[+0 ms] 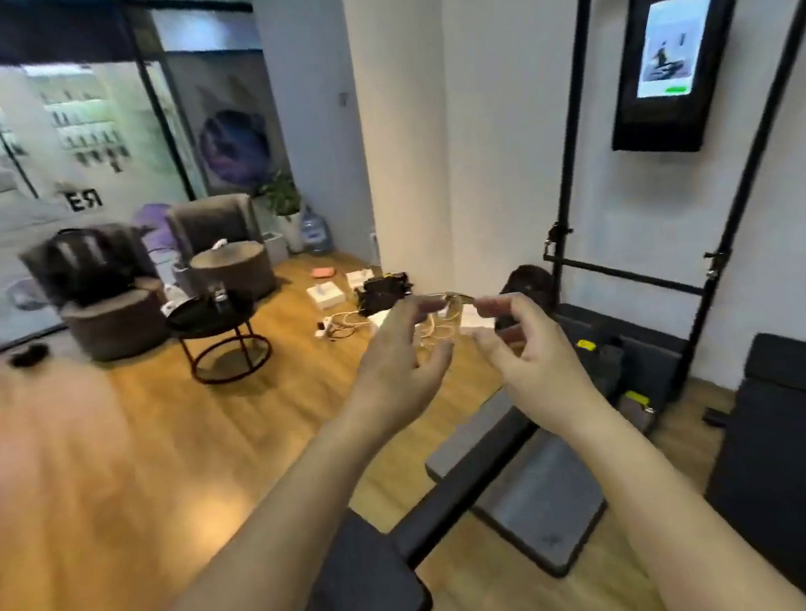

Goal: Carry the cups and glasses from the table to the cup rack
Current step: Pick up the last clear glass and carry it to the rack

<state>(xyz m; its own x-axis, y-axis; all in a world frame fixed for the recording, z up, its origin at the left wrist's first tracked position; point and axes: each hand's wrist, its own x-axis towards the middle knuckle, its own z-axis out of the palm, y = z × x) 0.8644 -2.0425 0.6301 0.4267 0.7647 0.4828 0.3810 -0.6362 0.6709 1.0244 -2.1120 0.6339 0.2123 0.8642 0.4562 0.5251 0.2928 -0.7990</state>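
L hand [396, 356] & R hand [528, 341] raised, grips empty, glasses [218, 296] far left on table [192, 324]

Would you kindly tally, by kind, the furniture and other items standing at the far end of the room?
Grey armchairs: 2
Round black side table: 1
Water jug: 1
Potted plant: 1
Total: 5
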